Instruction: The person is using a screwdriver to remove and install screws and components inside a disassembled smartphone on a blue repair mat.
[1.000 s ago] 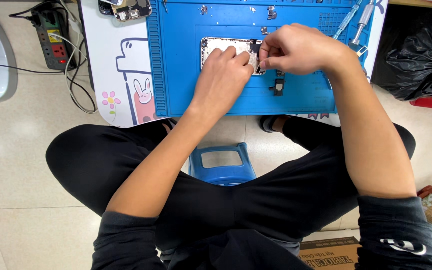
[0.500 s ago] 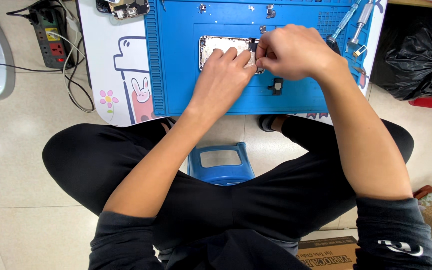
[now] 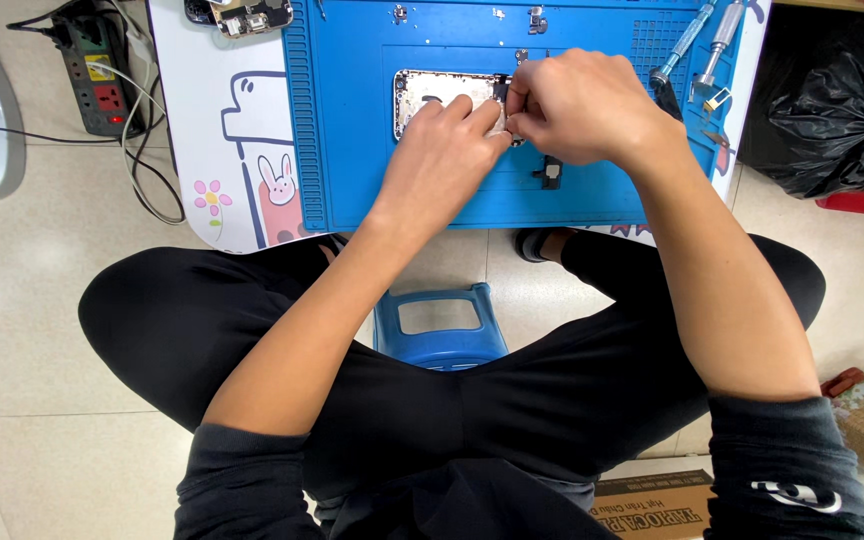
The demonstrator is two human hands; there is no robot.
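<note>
1. An opened phone housing (image 3: 447, 95), silvery inside, lies flat on a blue work mat (image 3: 352, 150) at the far middle of the scene; the mat covers a white bench (image 3: 212, 140) with cartoon drawings.
2. The left hand (image 3: 442, 150) rests on the near right part of the housing, fingers curled down onto it, pressing it to the mat; whether it pinches anything I cannot tell.
3. The right hand (image 3: 582, 105) sits just to the right, touching the left hand's fingertips at the housing's right edge. Its grip is closed tight, thumb against fingers, but what it holds is hidden.
4. A small dark part (image 3: 550, 172) lies on the mat near the right hand's wrist.
5. Two metal-handled screwdrivers (image 3: 704, 40) lie at the mat's far right corner.
6. A power strip (image 3: 97, 80) with cables sits on the floor to the far left; a black bag (image 3: 832, 110) is at the far right.
7. A blue stool (image 3: 442, 325) shows between the person's black-clad legs.
</note>
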